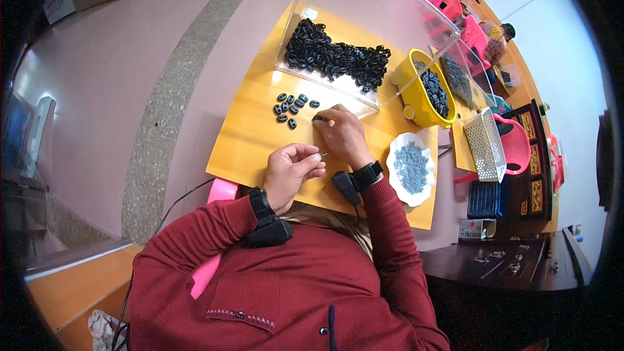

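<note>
My left hand (292,172) is closed in a pinch near the table's front edge, with a small, thin, dark piece (324,155) sticking out from thumb and forefinger. Just beyond it, my right hand (343,135) bends its fingers down around a black oval piece (317,117), mostly hidden by the fingertips. Left of that hand lie several loose black oval pieces with two holes (285,107). At the right, a white scalloped plate (394,153) holds a heap of small grey-blue bits (411,168).
A clear plastic box (374,10) with a pile of black oval pieces (335,55) stands at the table's far side. Right of it, a yellow basket (416,105) holds more black parts. A white perforated basket (484,143) and pink chair (515,146) stand farther right. People sit beyond.
</note>
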Demonstrator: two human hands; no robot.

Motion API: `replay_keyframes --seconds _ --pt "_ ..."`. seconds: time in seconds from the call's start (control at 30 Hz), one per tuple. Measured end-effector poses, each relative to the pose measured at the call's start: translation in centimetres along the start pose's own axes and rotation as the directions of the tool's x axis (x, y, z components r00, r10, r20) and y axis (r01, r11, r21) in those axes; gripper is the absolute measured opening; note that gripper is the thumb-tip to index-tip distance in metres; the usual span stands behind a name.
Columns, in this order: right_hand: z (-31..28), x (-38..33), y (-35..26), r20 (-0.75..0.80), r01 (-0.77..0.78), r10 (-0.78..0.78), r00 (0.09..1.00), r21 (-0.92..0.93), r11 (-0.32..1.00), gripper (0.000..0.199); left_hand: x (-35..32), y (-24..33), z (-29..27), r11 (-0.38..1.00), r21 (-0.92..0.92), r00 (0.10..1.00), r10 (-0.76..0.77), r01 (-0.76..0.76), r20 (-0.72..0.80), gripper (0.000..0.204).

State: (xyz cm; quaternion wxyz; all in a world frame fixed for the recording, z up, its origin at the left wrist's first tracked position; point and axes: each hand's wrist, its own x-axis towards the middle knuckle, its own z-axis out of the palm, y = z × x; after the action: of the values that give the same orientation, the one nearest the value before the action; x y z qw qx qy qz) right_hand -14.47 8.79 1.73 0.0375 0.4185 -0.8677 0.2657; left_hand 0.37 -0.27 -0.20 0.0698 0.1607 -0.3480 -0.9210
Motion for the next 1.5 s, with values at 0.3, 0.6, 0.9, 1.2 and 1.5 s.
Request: replay_keyframes --seconds 0.3,0.6,0.9,1.2,1.5 --pt "-0.6 -3.3 1.3 0.093 -0.147 0.119 0.989 0.424 0.894 0.023 -0.1 0.2 0.1 1.000 0.009 1.000 0.006 -0.006 -0.011 0.011" --pt "-2.1 -7.5 -1.0 0.344 -0.427 0.317 0.884 0.869 0.250 0.027 0.1 -0.1 0.0 1.000 -0.001 1.000 0.011 -0.011 -0.011 0.011" --pt "-2.2 -8.0 -1.3 0.347 -0.429 0.342 0.873 0.880 0.202 0.032 0.1 0.0 0.1 1.000 0.011 1.000 0.010 -0.010 -0.008 0.011" --pt "-1.0 -8.7 0.0 0.232 -0.334 0.317 0.920 0.888 0.318 0.019 0.0 0.2 0.2 1.000 0.023 1.000 0.001 -0.001 0.011 0.011" --pt "-1.3 -8.5 -0.5 0.270 -0.352 0.353 0.896 0.915 0.195 0.020 0.2 0.2 0.2 0.999 0.045 1.000 0.005 -0.005 0.013 0.012"
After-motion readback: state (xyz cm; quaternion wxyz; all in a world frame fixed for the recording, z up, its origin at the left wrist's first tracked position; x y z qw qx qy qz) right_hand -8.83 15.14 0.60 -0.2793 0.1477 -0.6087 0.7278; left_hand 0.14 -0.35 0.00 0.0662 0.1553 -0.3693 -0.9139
